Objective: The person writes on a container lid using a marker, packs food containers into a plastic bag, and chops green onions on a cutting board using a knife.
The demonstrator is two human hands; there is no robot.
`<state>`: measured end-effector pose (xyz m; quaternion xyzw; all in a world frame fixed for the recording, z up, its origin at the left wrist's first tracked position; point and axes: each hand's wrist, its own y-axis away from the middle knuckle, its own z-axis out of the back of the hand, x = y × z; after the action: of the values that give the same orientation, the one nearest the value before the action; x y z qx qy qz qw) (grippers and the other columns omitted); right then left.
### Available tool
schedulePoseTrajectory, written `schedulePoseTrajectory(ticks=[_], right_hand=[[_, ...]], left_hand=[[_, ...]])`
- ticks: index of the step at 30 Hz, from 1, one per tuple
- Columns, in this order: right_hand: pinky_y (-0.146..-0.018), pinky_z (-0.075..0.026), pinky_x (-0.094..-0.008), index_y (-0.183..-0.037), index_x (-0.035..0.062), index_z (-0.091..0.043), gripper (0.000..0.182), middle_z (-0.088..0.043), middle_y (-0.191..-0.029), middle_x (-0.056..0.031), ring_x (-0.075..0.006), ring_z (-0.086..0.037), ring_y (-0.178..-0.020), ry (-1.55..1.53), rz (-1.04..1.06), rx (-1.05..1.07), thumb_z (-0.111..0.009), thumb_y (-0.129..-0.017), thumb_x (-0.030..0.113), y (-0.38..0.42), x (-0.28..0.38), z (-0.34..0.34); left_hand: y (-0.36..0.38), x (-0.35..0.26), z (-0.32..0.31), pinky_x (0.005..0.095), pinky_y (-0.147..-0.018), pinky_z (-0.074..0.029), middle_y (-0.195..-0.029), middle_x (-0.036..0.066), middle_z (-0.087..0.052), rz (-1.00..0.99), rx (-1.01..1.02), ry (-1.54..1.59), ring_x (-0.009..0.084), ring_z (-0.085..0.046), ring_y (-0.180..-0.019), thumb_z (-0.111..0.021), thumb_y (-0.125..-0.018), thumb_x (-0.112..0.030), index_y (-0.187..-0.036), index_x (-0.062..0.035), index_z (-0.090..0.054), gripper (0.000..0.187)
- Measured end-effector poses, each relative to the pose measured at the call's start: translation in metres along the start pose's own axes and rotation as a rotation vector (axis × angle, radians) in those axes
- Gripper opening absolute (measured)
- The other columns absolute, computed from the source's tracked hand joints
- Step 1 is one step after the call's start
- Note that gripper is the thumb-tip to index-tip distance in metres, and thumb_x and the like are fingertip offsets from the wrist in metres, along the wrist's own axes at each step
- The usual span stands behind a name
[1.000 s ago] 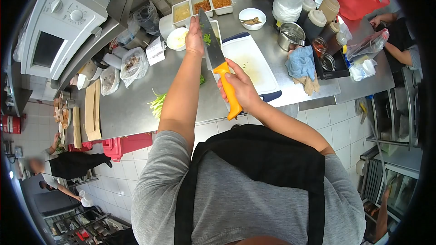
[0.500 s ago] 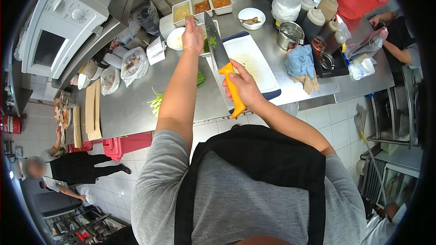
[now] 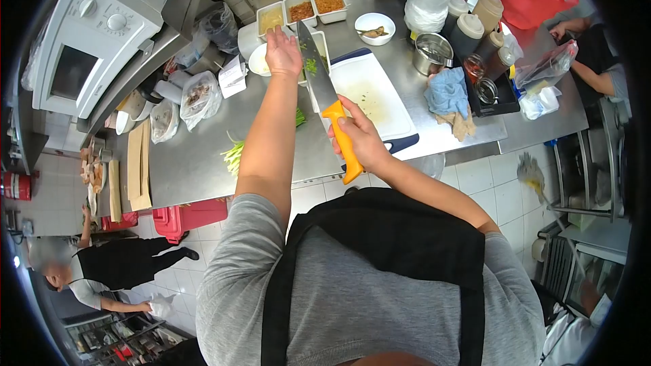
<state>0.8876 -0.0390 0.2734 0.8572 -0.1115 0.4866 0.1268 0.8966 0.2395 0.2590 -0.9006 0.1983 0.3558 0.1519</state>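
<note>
My right hand (image 3: 363, 137) grips the orange handle of a kitchen knife (image 3: 317, 68). The wide blade points away from me, with chopped green bits sticking to it. It lies over a white rectangular container (image 3: 322, 41), which it partly hides. To the left of the blade, my left hand (image 3: 283, 53) is open with its fingers apart, near a white bowl (image 3: 258, 61). A white cutting board (image 3: 380, 95) with dark blue ends is right of the knife, bearing a wet stain and small scraps. Green stalks (image 3: 234, 156) lie on the counter, partly hidden by my left forearm.
Containers of orange crumbs (image 3: 329, 3) and reddish bits (image 3: 300, 9) stand at the back. A bowl (image 3: 375, 28) holds brownish pieces. Right are a metal pot (image 3: 432, 53), a blue cloth (image 3: 447, 91) and sauce bottles (image 3: 468, 32). Co-workers stand left (image 3: 115, 257) and right (image 3: 597, 61).
My left hand has moved slightly back and its fingers have spread. The knife has shifted a little left and towards me. At left, a co-worker's arm with a white cloth or bag has moved.
</note>
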Motion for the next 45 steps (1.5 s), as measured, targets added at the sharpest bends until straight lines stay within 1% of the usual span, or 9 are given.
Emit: schedulePoseTrajectory(ticks=[6,9,13,17,21,25,35,42,45], right_hand=[[-0.049,-0.046,-0.0285,-0.144,0.0127,-0.025,0.051,-0.057,-0.083,-0.0101,-0.0149,-0.054,-0.057,-0.017,-0.003,-0.052,-0.042,-0.096,0.014,-0.004,-0.005,0.011],[-0.052,-0.045,-0.0286,-0.144,0.0136,-0.026,0.052,-0.057,-0.085,-0.0102,-0.0157,-0.053,-0.059,0.065,-0.064,-0.066,-0.043,-0.095,0.015,-0.001,0.002,0.011],[-0.051,-0.044,-0.0276,-0.143,0.0138,-0.028,0.051,-0.057,-0.083,-0.0093,-0.0148,-0.053,-0.057,0.139,-0.028,-0.140,-0.044,-0.095,0.015,0.003,0.006,0.018],[-0.049,-0.044,-0.0268,-0.143,0.0146,-0.029,0.050,-0.057,-0.082,-0.0085,-0.0146,-0.053,-0.056,0.100,-0.088,-0.151,-0.045,-0.095,0.015,0.007,0.019,0.019],[-0.048,-0.043,-0.0271,-0.142,0.0136,-0.030,0.051,-0.058,-0.082,-0.0094,-0.0153,-0.053,-0.057,0.005,-0.132,-0.128,-0.046,-0.094,0.015,0.008,0.027,0.014],[-0.048,-0.044,-0.0293,-0.142,0.0124,-0.028,0.052,-0.057,-0.080,-0.0104,-0.0163,-0.053,-0.056,-0.083,-0.196,-0.084,-0.047,-0.094,0.015,0.011,0.041,0.005],[-0.048,-0.044,-0.0299,-0.140,0.0070,-0.028,0.052,-0.059,-0.081,-0.0124,-0.0173,-0.054,-0.058,-0.113,-0.255,-0.063,-0.049,-0.093,0.016,0.027,0.077,0.007],[-0.042,-0.039,-0.0271,-0.141,0.0078,-0.032,0.053,-0.057,-0.082,-0.0130,-0.0165,-0.050,-0.051,0.017,-0.329,-0.027,-0.048,-0.091,0.016,0.086,0.121,0.042],[-0.042,-0.039,-0.0258,-0.141,0.0083,-0.033,0.052,-0.057,-0.082,-0.0127,-0.0158,-0.050,-0.050,0.033,-0.234,-0.040,-0.047,-0.091,0.015,0.110,0.127,0.060]], left_hand=[[0.002,-0.001,-0.001,0.0391,-0.115,-0.009,-0.154,0.011,-0.011,0.014,-0.008,0.055,0.0246,-0.002,-0.143,-0.035,-0.098,-0.040,-0.148,-0.0106,-0.006,0.065],[0.000,0.001,0.004,0.0385,-0.109,-0.028,-0.141,0.014,-0.041,0.002,-0.044,-0.016,0.0267,-0.036,-0.132,-0.046,-0.096,-0.030,-0.141,-0.0072,-0.031,0.052],[0.004,-0.003,0.020,0.0393,-0.080,-0.052,-0.096,0.009,-0.069,-0.136,0.108,-0.865,0.0264,-0.067,-0.077,-0.063,-0.086,-0.014,-0.106,-0.0074,-0.062,0.022],[0.029,-0.015,0.016,0.0443,-0.101,-0.037,-0.121,0.014,-0.060,-0.589,0.299,-1.602,0.0380,-0.050,-0.118,-0.063,-0.084,-0.020,-0.111,-0.0188,-0.064,0.028],[0.099,-0.057,-0.015,0.0603,-0.108,-0.011,-0.154,0.011,-0.015,-0.576,0.642,-1.599,0.0457,-0.004,-0.139,-0.054,-0.085,-0.039,-0.122,-0.0349,-0.060,0.037],[0.132,-0.065,-0.007,0.0642,-0.106,-0.001,-0.156,0.008,-0.007,-0.413,0.820,-1.658,0.0426,0.007,-0.141,-0.049,-0.086,-0.047,-0.125,-0.0426,-0.056,0.041],[0.058,-0.042,0.023,0.0642,-0.106,0.001,-0.156,0.003,-0.006,-0.336,0.719,-1.830,0.0367,0.006,-0.142,-0.025,-0.091,-0.061,-0.132,-0.0462,-0.047,0.048],[0.021,-0.039,0.028,0.0666,-0.106,-0.001,-0.155,0.000,-0.012,-0.205,0.767,-2.108,0.0280,0.004,-0.143,-0.036,-0.095,-0.046,-0.131,-0.0433,-0.049,0.038],[0.014,-0.050,-0.002,0.0490,-0.097,-0.035,-0.118,0.007,-0.057,-0.242,0.819,-2.033,0.0262,-0.048,-0.115,-0.060,-0.083,-0.023,-0.103,-0.0215,-0.069,0.022]])
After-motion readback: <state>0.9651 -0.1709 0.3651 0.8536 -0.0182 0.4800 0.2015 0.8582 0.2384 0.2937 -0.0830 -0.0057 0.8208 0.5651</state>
